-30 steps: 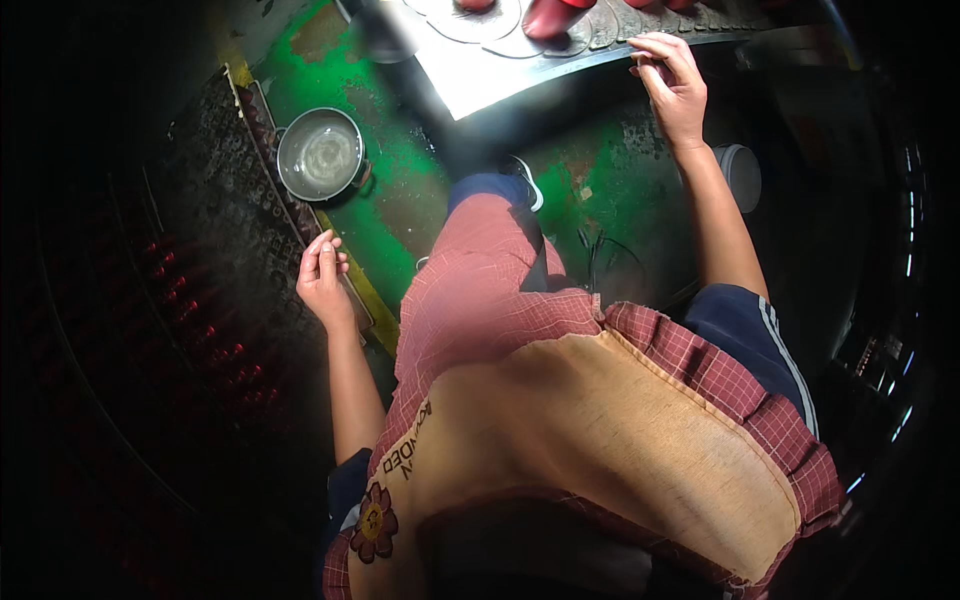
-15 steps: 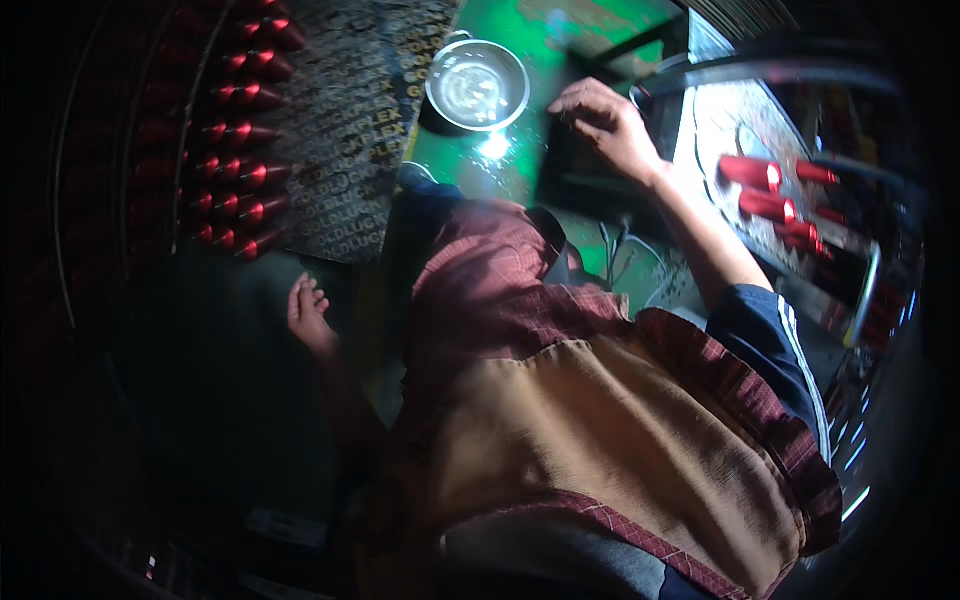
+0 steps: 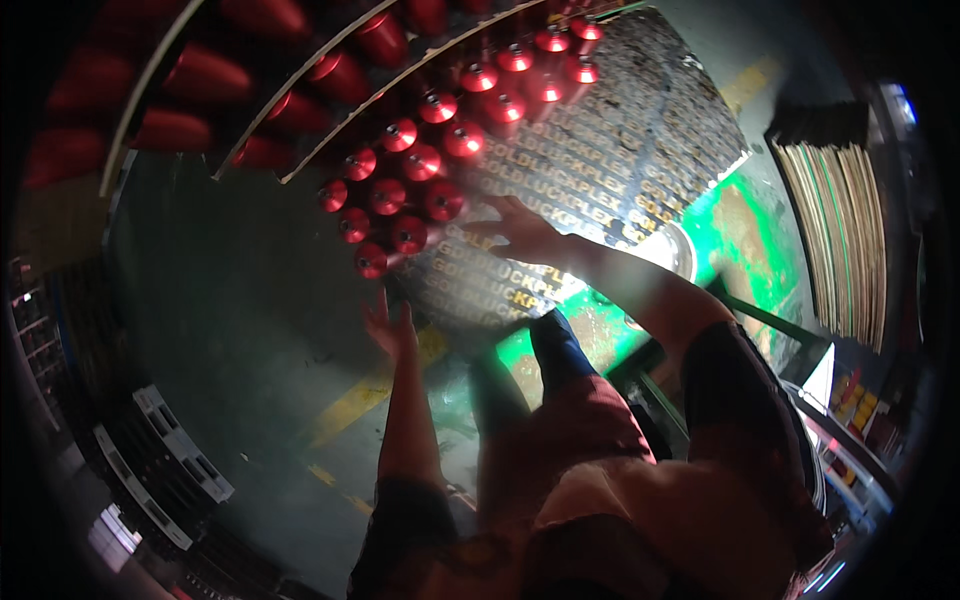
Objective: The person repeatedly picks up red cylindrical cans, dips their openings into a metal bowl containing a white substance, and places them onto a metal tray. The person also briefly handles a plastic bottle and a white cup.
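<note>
Shiny red metal pieces (image 3: 422,162), rounded with narrow tips, stand in rows on a printed plywood board (image 3: 640,130). Over the board is my right hand (image 3: 522,232), its fingers spread just beside the near rows and nothing seen in them. My left hand (image 3: 390,325) is raised by the board's near left corner, below the closest red piece (image 3: 371,260). Its fingers are apart and hold nothing I can see. Both hands look slightly blurred, and I cannot tell whether any fingertip touches a piece.
More layers of board with larger-looking red pieces (image 3: 208,72) rise at the upper left. A metal pan (image 3: 682,250) shows partly behind my right forearm on the green floor (image 3: 745,225). Stacked thin boards (image 3: 835,240) stand at the right, pale-edged pallets (image 3: 180,445) at the lower left.
My view has swung toward the red pieces. My right hand has gone from beside the pan to over the board, and my left hand has come up to its corner, fingers now spread.
</note>
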Demonstrator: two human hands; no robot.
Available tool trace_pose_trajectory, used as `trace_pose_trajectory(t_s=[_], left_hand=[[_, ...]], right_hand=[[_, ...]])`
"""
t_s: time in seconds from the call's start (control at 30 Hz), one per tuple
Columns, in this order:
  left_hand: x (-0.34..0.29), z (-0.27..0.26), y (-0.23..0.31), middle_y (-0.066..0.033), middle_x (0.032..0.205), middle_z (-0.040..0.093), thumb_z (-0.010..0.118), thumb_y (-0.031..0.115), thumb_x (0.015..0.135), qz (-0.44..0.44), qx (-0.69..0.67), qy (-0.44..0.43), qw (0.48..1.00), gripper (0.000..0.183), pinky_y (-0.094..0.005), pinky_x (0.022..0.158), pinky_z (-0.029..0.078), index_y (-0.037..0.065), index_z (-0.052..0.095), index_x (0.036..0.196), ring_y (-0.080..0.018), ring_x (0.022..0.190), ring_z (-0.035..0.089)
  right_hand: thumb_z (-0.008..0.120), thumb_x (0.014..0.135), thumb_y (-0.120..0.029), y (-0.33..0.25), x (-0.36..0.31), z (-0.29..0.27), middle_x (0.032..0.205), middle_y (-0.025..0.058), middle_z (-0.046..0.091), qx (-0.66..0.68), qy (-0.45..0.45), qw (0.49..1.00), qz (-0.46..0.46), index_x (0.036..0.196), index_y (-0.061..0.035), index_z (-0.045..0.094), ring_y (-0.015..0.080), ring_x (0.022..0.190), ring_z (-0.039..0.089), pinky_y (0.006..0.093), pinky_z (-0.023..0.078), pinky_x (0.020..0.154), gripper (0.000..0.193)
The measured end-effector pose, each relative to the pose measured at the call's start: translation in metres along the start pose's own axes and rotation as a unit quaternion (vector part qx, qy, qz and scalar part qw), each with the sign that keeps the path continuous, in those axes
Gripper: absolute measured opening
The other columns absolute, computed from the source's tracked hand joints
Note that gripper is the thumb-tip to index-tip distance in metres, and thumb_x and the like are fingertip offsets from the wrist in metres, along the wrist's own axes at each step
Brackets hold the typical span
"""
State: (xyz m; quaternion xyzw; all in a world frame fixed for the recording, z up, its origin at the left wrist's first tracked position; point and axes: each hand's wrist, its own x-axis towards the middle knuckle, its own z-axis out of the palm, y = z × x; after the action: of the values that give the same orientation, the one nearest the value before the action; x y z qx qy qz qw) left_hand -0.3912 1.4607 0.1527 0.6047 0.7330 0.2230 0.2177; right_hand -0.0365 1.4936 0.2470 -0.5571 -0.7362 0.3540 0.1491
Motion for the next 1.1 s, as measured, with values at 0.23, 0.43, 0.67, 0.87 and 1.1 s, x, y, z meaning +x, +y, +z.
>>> trace_pose_trajectory(t_s=[0.23,0.43,0.67,0.87,1.1], left_hand=[[0.099,0.051,-0.004,-0.0178,0.155,0.032,0.079,0.028,0.077,0.173,0.086,0.053,0.98,0.054,-0.0492,0.103,0.041,0.031,0.065,0.128,-0.0424,0.13,0.042],[0.108,0.066,-0.018,-0.0121,0.139,0.048,0.083,0.024,0.072,0.197,0.018,0.054,0.979,0.041,-0.0459,0.096,0.047,0.026,0.074,0.112,-0.0361,0.115,0.054],[0.066,-0.005,-0.011,-0.0126,0.131,0.054,0.083,0.014,0.073,0.07,-0.167,-0.11,0.977,0.041,-0.0392,0.101,0.045,0.01,0.073,0.112,-0.0284,0.118,0.055],[-0.024,-0.097,0.066,-0.0099,0.124,0.06,0.077,0.006,0.079,0.086,-0.314,-0.269,0.906,0.042,-0.0337,0.1,0.045,0.003,0.068,0.12,-0.0196,0.113,0.056],[-0.114,-0.089,0.224,-0.0093,0.133,0.056,0.056,0.025,0.099,-0.081,-0.593,-0.547,0.586,0.059,-0.0463,0.105,0.044,0.01,0.034,0.151,-0.0249,0.123,0.054]], right_hand=[[0.076,0.072,-0.018,0.032,0.116,0.102,0.151,0.0178,0.029,-0.105,0.186,0.977,0.011,0.119,-0.0354,0.068,0.0412,0.129,0.038,0.0459,0.046,0.104,0.051],[0.077,0.073,-0.019,0.047,0.118,0.118,0.145,0.0146,0.034,-0.085,0.202,0.975,0.019,0.113,-0.036,0.07,0.0379,0.129,0.039,0.0435,0.046,0.102,0.044],[0.079,0.074,-0.015,0.032,-0.009,0.067,0.126,0.0119,0.054,0.058,0.31,0.948,0.042,0.119,-0.0259,0.069,0.0356,0.116,0.052,0.0439,0.044,0.103,0.047],[0.07,0.087,-0.011,-0.051,-0.236,0.007,0.14,0.0114,0.053,0.322,0.377,0.832,0.248,0.133,-0.007,0.058,0.025,0.129,0.049,0.0349,0.038,0.109,0.048],[0.057,0.096,-0.04,-0.135,-0.399,-0.051,0.134,0.0121,0.051,0.581,0.558,0.59,0.053,0.148,-0.0107,0.036,0.029,0.12,0.054,0.0426,0.049,0.098,0.063]])
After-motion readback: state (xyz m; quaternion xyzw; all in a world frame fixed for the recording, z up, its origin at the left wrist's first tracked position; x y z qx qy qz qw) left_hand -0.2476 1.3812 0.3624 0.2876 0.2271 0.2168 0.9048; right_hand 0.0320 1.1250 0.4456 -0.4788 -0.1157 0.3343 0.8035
